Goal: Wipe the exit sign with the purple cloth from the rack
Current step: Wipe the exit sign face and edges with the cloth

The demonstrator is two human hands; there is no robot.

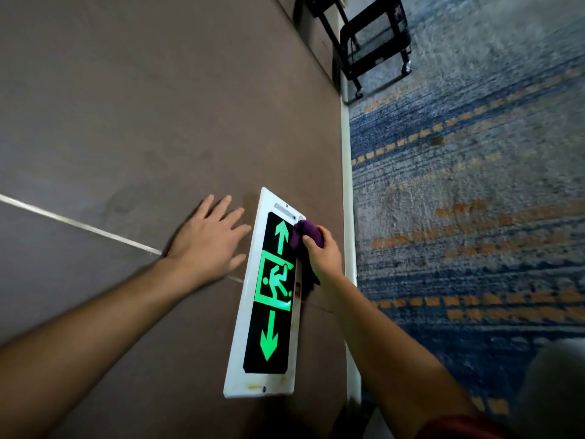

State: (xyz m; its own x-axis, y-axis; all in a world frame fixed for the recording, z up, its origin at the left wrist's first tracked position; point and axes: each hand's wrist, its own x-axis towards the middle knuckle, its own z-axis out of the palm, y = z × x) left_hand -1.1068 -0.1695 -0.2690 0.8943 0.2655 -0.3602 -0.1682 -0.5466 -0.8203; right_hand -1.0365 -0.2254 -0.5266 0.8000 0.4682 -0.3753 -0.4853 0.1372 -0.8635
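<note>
The brown wall (126,106) fills most of the view, meeting the blue patterned carpet (474,185) at a pale skirting strip. A black wheeled rack (376,36) stands on the carpet near the wall's far end. The exit sign (269,296) is fixed low on the wall beside the skirting edge, its green arrows and running figure lit. The left hand (207,239) lies flat on the wall just beside the sign's edge away from the skirting, fingers spread and holding nothing, probably as a brace. The right hand (323,255) is clenched around the bunched purple cloth (305,234), pressing it against the sign's skirting-side edge near its far corner, so wiping seems under way.
</note>
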